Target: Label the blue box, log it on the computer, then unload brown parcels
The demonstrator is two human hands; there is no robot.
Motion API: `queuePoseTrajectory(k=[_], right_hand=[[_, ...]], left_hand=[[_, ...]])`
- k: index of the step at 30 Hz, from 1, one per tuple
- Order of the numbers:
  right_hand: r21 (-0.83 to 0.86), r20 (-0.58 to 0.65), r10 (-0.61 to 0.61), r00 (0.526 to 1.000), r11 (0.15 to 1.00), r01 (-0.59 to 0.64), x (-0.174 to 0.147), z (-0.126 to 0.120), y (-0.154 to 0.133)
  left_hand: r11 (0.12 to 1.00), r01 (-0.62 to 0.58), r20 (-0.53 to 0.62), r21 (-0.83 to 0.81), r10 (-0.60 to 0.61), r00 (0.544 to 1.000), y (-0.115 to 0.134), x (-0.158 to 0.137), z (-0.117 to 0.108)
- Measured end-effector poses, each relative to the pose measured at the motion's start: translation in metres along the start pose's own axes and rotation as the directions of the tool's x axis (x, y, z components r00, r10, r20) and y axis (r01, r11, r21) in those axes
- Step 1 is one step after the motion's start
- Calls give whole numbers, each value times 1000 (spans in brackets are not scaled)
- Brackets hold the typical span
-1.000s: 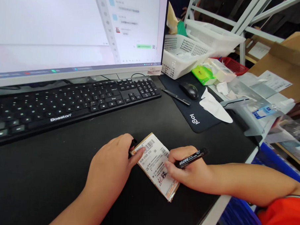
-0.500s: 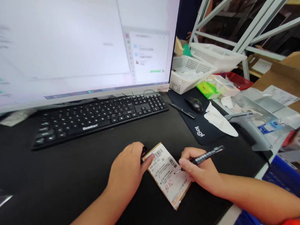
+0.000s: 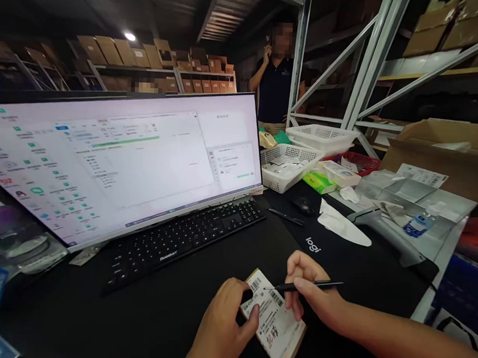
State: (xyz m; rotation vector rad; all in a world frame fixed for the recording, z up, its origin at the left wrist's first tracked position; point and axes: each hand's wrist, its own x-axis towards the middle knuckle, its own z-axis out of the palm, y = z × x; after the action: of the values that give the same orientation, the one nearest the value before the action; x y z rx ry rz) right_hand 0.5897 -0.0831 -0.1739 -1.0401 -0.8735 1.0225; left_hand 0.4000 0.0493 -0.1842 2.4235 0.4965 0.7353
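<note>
A small flat package with brown edges lies slanted on the black desktop. Its white shipping label bears barcodes, printed lines and handwritten marks near the lower part. My left hand grips its left edge, thumb on the label and fingers curled; a small dark object shows by the index finger, too hidden to name. In my right hand a black pen is pinched, lying nearly level, with its tip over or against the label near the upper barcodes; contact is unclear.
Behind stand a keyboard and a wide monitor. To the right are a mouse, another pen, a white paper piece, a grey handheld scanner and white baskets. A person stands beyond.
My view has tilted up, showing more of the room. The pen has swung flatter, its tip shifting from the label's middle toward the upper barcodes. My left hand stays on the package.
</note>
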Motion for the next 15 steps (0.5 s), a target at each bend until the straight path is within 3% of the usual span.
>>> queuePoseTrajectory(k=[4,10,15], right_hand=[[-39,88,92,992,995,-89,1,4,0],[-107,112,149,982,985,-137,0,8,5],[-228,148,232,961,954,-195,-6,10,13]], left_hand=[[994,-99,-49,38,101,994,3,-2,2],[990,-117,-30,72,120,992,8,-7,4],[949,-303,-23,91,306,952,-2,-13,18]])
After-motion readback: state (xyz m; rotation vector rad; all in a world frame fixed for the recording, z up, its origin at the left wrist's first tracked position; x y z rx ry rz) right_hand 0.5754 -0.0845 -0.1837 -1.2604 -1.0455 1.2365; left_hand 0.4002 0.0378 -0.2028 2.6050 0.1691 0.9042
